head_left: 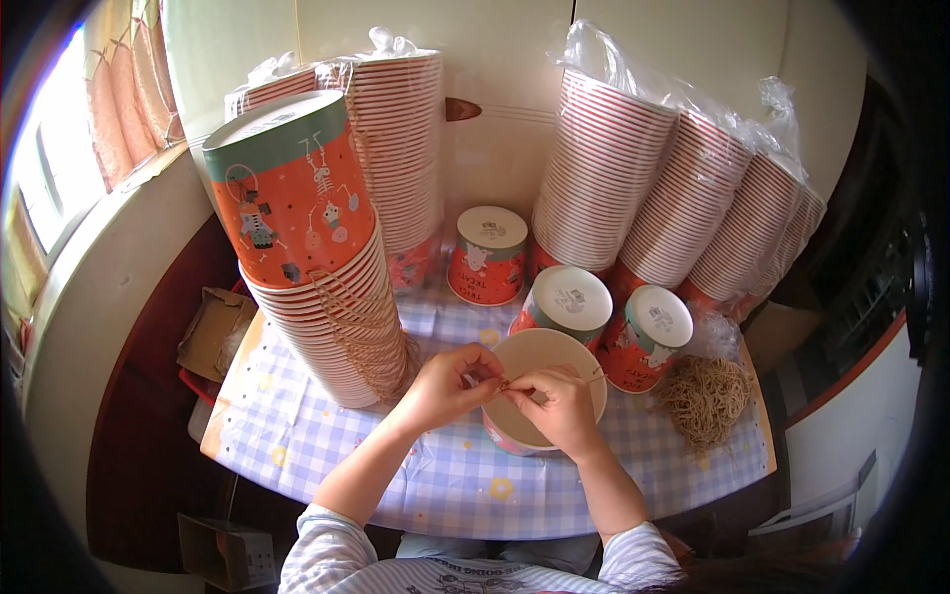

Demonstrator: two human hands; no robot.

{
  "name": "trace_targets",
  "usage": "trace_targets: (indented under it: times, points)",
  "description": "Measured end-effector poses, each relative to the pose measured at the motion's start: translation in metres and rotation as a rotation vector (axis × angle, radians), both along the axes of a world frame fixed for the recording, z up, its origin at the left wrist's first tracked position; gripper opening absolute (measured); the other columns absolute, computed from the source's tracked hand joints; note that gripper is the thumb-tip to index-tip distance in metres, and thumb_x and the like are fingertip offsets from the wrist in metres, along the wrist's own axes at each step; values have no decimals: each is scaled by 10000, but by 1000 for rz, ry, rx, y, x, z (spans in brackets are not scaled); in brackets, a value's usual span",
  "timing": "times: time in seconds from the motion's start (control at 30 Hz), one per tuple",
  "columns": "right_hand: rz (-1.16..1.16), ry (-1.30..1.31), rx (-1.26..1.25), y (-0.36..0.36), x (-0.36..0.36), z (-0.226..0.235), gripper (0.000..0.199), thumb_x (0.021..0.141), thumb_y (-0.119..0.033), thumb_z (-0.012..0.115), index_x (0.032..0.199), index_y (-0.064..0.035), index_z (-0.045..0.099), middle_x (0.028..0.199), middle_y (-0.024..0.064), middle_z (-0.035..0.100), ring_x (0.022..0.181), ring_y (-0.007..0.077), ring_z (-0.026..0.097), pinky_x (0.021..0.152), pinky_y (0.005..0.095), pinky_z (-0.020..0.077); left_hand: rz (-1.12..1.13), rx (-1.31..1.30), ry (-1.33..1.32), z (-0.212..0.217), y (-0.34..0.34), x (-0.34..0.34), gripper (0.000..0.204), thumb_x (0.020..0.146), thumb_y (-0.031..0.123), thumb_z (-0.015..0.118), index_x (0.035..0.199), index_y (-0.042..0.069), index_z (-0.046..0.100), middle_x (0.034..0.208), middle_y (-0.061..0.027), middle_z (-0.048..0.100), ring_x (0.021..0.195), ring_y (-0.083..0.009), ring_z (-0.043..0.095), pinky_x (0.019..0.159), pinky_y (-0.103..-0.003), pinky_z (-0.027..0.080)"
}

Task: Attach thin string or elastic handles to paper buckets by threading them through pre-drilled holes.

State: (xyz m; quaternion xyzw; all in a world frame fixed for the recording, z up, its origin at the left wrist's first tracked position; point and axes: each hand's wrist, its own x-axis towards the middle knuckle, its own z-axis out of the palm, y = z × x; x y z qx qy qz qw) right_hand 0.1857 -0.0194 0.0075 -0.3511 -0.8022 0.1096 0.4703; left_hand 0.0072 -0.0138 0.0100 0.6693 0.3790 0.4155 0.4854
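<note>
An open paper bucket (537, 346), pale inside, stands on the table in front of me. Above its mouth, my left hand (457, 384) and my right hand (556, 404) meet, fingertips pinched together on a thin tan cord (503, 385). A short bit of cord (598, 377) shows at the bucket's right rim, beyond my right hand. What the fingertips form with the cord is too small to make out. To the right lies a tangled heap of tan cords (705, 398).
Left of my hands rises a tall stack of nested orange buckets (332, 317), with cord loops (371, 342) hanging down its side. Upside-down buckets (487, 255) stand behind. Plastic-wrapped bucket stacks (604, 168) line the back. A checked cloth (445, 485) covers the table.
</note>
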Motion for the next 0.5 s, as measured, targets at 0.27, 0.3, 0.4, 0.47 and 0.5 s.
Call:
trace_targets:
  times: [0.27, 0.3, 0.4, 0.47, 0.5]
  points:
    - [-26, 3, -18, -1, 0, -1, 99, 650, -109, 710, 679, -71, 624, 606, 34, 608, 562, 192, 582, 627, 317, 427, -43, 14, -69, -4, 0, 0, 152, 777, 33, 566, 914, -21, 529, 819, -33, 579, 756, -79, 555, 690, -226, 470]
    - [-27, 3, -19, -1, 0, -1, 99, 650, -109, 710, 679, -71, 624, 606, 34, 608, 562, 192, 582, 627, 317, 427, -43, 14, -69, -4, 0, 0, 152, 777, 33, 566, 914, -21, 529, 819, -33, 579, 756, -79, 555, 690, -226, 470]
    - [-40, 2, -33, -1, 0, -1, 101, 651, -112, 712, 669, -70, 623, 600, 34, 609, 541, 186, 583, 610, 309, 428, -59, -28, -85, -3, -1, 1, 149, 783, 23, 563, 917, -28, 522, 817, -35, 573, 767, -78, 554, 696, -222, 470]
    - [-36, 2, -35, -1, 0, -1, 103, 651, -115, 714, 686, -76, 626, 601, 33, 611, 537, 185, 587, 601, 304, 431, -69, -30, -110, -5, -1, 1, 150, 787, 24, 567, 918, -31, 521, 817, -40, 573, 772, -79, 557, 700, -220, 470]
    - [-36, 2, -35, -2, 0, -1, 103, 651, -115, 714, 686, -76, 626, 601, 33, 611, 537, 185, 587, 601, 304, 431, -69, -30, -110, -5, -2, 1, 150, 787, 24, 567, 918, -31, 521, 817, -40, 573, 772, -79, 557, 700, -220, 470]
